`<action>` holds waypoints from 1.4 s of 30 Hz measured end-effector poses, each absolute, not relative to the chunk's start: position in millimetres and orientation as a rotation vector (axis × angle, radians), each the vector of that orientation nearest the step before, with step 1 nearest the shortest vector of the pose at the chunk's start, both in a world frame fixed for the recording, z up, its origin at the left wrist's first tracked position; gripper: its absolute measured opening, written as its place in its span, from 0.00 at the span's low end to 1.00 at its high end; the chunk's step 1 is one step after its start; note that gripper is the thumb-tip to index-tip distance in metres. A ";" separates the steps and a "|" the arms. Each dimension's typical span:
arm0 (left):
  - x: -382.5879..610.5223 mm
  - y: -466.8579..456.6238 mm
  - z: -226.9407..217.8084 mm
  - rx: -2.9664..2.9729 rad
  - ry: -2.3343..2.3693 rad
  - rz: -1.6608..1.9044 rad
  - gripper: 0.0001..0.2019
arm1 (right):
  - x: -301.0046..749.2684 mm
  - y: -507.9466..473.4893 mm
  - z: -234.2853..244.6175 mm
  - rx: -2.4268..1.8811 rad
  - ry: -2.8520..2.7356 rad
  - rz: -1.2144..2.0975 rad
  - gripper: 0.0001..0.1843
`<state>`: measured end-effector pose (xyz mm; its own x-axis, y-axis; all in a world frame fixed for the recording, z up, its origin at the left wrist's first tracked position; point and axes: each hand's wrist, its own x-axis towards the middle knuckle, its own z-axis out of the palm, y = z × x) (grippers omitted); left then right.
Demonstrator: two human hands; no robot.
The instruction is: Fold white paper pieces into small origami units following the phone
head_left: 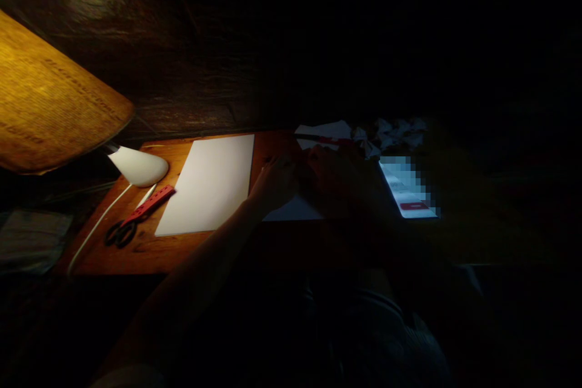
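Observation:
In deep shadow at the middle of the table, my left hand (pixel 280 174) and my right hand (pixel 325 167) are close together over a sheet of paper (pixel 295 209). The near part of that sheet shows below them, dim and bluish. Both hands look closed with bent fingers; what is between the fingertips is lost in the dark. To the left of my left forearm lies a blank white sheet (pixel 211 185). Just beyond my right hand are pieces of paper (pixel 334 129) with a dark, partly red strip across them that I cannot make out.
A lamp with a yellow shade (pixel 59 103) and white base (pixel 140 167) stands at left, its cord (pixel 97 233) trailing off. Red-patterned scissors (pixel 143 212) with black handles lie near it. At right are a lit phone (pixel 409 197) and several crumpled papers (pixel 391 133) on the wooden table (pixel 150 257).

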<state>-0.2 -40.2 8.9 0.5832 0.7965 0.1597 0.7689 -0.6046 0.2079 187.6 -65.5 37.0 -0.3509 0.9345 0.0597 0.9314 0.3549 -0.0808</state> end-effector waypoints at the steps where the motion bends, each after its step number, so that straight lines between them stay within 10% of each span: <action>1: -0.5 -40.2 8.4 2.693 1.343 0.356 0.12 | 187.1 -65.2 35.8 -1.724 -2.510 0.045 0.21; 42: -1.2 -39.7 4.2 2.717 1.384 0.308 0.16 | 171.5 -67.1 27.1 -1.715 -2.452 0.002 0.20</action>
<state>-1.2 -39.7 4.2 0.5723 0.8074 0.1432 0.7920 -0.5896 0.1586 171.5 -67.1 27.1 -0.3355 0.9342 0.1211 0.9340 0.3466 -0.0866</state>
